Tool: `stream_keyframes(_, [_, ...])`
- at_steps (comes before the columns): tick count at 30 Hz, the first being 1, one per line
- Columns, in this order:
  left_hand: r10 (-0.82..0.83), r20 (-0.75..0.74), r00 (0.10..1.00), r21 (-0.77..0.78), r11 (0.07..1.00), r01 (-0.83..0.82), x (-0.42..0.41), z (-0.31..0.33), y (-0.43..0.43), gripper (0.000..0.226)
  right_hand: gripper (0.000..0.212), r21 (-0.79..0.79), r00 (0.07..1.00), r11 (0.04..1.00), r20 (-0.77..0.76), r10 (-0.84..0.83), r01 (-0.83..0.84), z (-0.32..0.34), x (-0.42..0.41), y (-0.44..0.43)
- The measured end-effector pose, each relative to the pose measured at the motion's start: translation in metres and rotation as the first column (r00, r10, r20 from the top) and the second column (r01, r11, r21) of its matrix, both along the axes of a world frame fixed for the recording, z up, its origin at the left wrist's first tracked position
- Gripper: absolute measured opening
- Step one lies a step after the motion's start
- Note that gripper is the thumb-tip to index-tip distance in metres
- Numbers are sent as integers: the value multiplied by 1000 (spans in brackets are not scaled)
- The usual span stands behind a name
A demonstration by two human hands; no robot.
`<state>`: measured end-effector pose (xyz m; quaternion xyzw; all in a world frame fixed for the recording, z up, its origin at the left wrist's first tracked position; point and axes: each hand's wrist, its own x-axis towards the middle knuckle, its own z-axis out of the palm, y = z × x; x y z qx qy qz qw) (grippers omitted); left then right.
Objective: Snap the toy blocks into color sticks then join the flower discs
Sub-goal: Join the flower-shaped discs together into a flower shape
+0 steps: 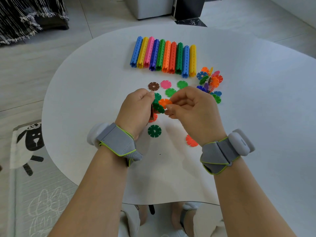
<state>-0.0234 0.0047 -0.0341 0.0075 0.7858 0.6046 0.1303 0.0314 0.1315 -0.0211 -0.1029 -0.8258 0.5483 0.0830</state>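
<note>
Several finished color sticks (163, 55) lie side by side at the far middle of the white table (256, 108). My left hand (136, 108) grips a small cluster of joined flower discs (157, 106), green, brown and red. My right hand (189, 108) pinches an orange flower disc (163, 102) and holds it against that cluster. Loose discs lie around: brown (153, 86), pink (165, 84), green (182, 84), another green (170, 92), dark green (154, 131) and orange-red (191, 141).
A joined bunch of many-colored discs (210, 82) sits to the right of the sticks. Beyond the table stand a white cabinet (150, 7) and a black box (189, 7). A sheep-print mat (30, 151) lies on the floor at left.
</note>
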Motion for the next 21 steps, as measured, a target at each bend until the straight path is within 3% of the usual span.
stream_keyframes(12, [-86, -85, 993, 28, 996, 88, 0, 0, -5, 36, 19, 82, 1000, 997, -15, -1, 2, 1, 2, 4])
stream_keyframes(21, [-110, -19, 994, 22, 994, 111, 0, 1, -5, 35, 18, 35, 999, 999, -27, 20, -19, 3, 3, 4])
